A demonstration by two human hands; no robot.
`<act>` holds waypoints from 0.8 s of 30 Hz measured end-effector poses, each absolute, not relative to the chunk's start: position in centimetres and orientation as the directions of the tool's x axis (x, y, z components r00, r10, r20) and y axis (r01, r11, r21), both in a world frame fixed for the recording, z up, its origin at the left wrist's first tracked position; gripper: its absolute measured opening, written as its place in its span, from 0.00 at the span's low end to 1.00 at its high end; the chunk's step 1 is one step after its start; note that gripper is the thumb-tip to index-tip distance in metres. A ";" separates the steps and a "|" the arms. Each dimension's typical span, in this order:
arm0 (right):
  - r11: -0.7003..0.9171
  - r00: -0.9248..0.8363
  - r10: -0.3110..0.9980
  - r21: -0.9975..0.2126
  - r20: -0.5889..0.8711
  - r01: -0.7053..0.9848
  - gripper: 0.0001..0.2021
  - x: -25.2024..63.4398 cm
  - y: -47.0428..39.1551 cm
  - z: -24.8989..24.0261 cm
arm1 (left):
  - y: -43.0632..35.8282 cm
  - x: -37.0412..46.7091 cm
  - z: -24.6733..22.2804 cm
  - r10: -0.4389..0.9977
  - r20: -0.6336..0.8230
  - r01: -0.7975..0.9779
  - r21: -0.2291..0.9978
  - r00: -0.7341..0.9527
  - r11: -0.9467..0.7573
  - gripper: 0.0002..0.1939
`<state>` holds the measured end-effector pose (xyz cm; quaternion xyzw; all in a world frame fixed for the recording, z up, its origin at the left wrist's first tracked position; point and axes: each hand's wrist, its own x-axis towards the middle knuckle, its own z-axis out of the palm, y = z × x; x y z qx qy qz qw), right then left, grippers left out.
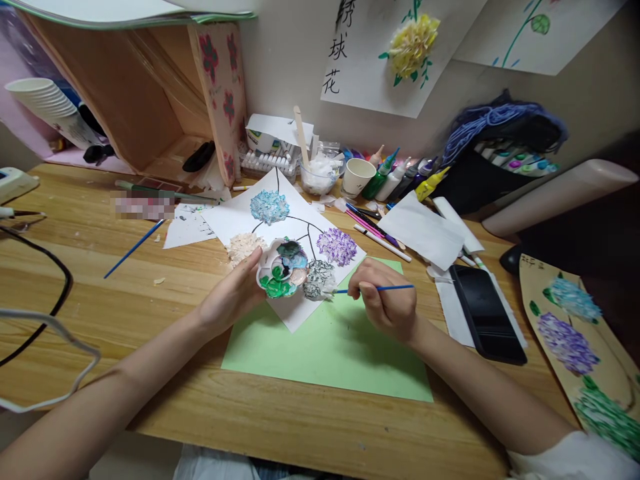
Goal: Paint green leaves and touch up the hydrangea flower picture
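My left hand (233, 290) holds a round white paint palette (281, 269) with green, black, blue and peach paint in its wells. In my right hand (385, 297) is a thin blue paintbrush (396, 288), its tip at the right edge of a grey-black textured flower (319, 280). That flower sits on a white paper (293, 313) with drawn black stems. On the same paper are a blue flower (270, 207), a purple flower (337, 247) and a cream flower (246, 247), partly behind my left fingers. Beneath the white paper lies a green sheet (325, 360).
Another blue brush (134, 249) lies at the left. Behind the paper stand a tub of white scraps (321, 175), a paper cup (359, 177) and paint bottles (381, 179). Pens (373, 227), a black phone (487, 313) and a painted flower sheet (565, 333) are on the right.
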<state>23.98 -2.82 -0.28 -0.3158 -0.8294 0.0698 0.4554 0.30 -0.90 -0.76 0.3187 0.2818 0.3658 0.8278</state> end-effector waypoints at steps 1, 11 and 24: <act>0.792 -0.390 0.587 -0.402 0.710 0.460 0.17 24.0 -2.8 -0.3 | -0.9 0.3 -0.8 0.786 -0.227 -0.430 0.734 0.574 0.526 0.26; 0.783 -0.391 0.588 -0.378 0.708 0.494 0.18 24.0 -2.8 -0.2 | -0.8 0.2 -0.9 0.785 -0.217 -0.442 0.726 0.580 0.527 0.25; 0.818 -0.176 0.513 -0.416 0.840 0.397 0.17 24.4 -3.1 -0.1 | -0.9 0.1 -1.0 0.774 -0.244 -0.403 0.740 0.585 0.538 0.25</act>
